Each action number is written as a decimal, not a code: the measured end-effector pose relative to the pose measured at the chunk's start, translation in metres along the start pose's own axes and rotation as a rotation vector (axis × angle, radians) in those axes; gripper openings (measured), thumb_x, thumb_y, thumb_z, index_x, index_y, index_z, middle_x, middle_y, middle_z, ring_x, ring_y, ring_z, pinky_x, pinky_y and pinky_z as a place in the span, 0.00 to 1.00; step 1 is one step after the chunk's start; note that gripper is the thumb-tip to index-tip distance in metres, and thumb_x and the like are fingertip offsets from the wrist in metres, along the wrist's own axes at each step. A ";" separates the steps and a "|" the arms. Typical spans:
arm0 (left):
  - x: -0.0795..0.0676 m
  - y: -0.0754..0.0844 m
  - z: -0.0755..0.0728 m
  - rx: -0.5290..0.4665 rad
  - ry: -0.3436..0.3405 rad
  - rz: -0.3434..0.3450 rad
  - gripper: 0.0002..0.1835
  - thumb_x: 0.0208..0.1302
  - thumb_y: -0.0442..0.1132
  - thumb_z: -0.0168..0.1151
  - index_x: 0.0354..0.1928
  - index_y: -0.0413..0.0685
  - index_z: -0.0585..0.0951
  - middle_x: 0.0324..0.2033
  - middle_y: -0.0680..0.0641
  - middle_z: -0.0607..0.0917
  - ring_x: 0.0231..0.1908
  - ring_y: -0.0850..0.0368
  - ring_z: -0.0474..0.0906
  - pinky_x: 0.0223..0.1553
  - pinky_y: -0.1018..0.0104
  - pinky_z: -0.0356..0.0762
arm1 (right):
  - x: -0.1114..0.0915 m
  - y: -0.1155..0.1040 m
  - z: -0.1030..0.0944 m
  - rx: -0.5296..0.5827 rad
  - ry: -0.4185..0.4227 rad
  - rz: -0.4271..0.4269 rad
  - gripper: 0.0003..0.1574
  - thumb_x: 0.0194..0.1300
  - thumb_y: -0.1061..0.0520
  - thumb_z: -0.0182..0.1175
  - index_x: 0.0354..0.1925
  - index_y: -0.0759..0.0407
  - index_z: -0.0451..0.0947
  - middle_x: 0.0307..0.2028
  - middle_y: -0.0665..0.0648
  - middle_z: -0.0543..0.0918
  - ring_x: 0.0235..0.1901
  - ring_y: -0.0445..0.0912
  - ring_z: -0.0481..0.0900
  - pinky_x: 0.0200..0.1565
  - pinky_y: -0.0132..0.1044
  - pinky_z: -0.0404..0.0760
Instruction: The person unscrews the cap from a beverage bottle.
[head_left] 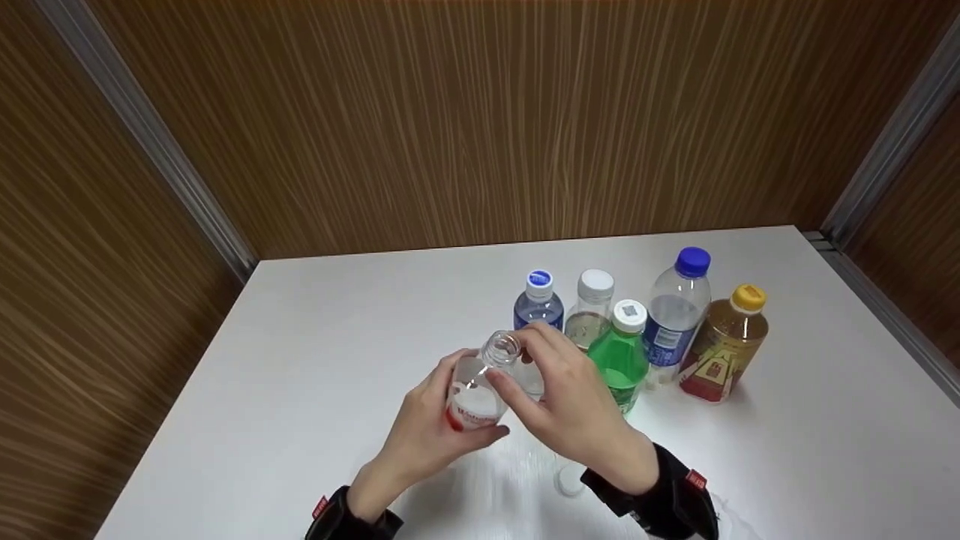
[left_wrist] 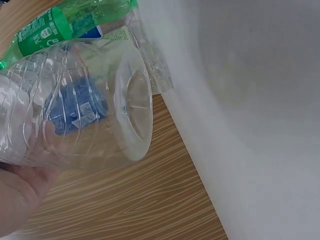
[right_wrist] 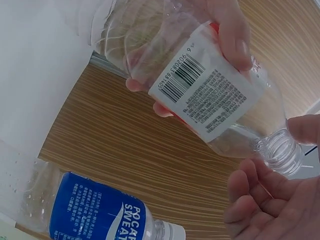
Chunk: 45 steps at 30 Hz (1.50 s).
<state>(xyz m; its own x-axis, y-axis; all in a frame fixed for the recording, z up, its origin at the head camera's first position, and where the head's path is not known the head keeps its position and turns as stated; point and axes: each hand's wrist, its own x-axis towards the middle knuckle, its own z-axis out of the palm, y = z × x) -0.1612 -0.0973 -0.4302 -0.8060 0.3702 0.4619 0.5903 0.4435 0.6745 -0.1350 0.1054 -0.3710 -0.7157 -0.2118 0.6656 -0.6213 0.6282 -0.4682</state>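
Note:
My left hand [head_left: 431,427] grips a clear plastic bottle [head_left: 478,401] with a white-and-red label round its body. The bottle has no cap and tilts with its open mouth up and to the right in the head view. My right hand [head_left: 566,394] is at the bottle's neck [right_wrist: 281,150], thumb on one side and curled fingers on the other. The barcode side of the label [right_wrist: 202,85] shows in the right wrist view. In the left wrist view, the bottle's ridged base [left_wrist: 135,107] faces the camera, with part of my left hand [left_wrist: 22,192] beneath it.
Right of the hands stand a blue-labelled bottle [head_left: 538,304], a white-capped clear bottle [head_left: 595,289], a green bottle [head_left: 621,364], a blue-capped bottle [head_left: 675,315] and a yellow-capped bottle [head_left: 724,345]. A pale round piece [head_left: 570,478] lies on the white table [head_left: 315,337] near my right wrist.

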 end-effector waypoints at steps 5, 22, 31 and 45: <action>0.002 -0.003 -0.003 -0.005 0.007 -0.043 0.48 0.50 0.51 0.85 0.71 0.48 0.71 0.57 0.50 0.86 0.53 0.57 0.84 0.53 0.59 0.86 | 0.006 -0.004 0.002 -0.007 0.006 0.042 0.19 0.70 0.49 0.69 0.53 0.59 0.82 0.45 0.54 0.84 0.44 0.43 0.85 0.48 0.39 0.89; 0.013 -0.034 -0.010 0.033 0.091 -0.117 0.43 0.53 0.44 0.83 0.70 0.45 0.73 0.61 0.46 0.83 0.58 0.51 0.83 0.58 0.50 0.87 | 0.029 -0.012 0.031 -0.136 0.031 0.057 0.22 0.73 0.47 0.66 0.56 0.61 0.81 0.48 0.56 0.85 0.45 0.48 0.88 0.46 0.42 0.89; 0.015 -0.045 -0.010 0.089 0.135 -0.208 0.44 0.54 0.45 0.82 0.71 0.40 0.72 0.63 0.38 0.82 0.63 0.41 0.81 0.63 0.41 0.82 | 0.040 -0.007 0.050 -0.111 0.006 0.077 0.22 0.73 0.50 0.65 0.56 0.64 0.80 0.47 0.58 0.85 0.46 0.51 0.88 0.49 0.45 0.90; 0.015 -0.046 -0.015 0.043 0.100 -0.290 0.45 0.58 0.44 0.80 0.73 0.41 0.67 0.67 0.36 0.80 0.65 0.40 0.80 0.58 0.42 0.84 | 0.048 -0.006 0.059 -0.091 -0.035 0.121 0.25 0.75 0.48 0.64 0.59 0.65 0.79 0.50 0.60 0.85 0.50 0.53 0.87 0.54 0.47 0.89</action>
<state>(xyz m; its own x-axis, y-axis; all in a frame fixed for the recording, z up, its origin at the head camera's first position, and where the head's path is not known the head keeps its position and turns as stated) -0.2013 -0.1244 -0.4453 -0.9402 0.1419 0.3097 0.3347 0.5540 0.7622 -0.1842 0.0468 -0.3706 -0.7950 -0.1554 0.5864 -0.4999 0.7155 -0.4881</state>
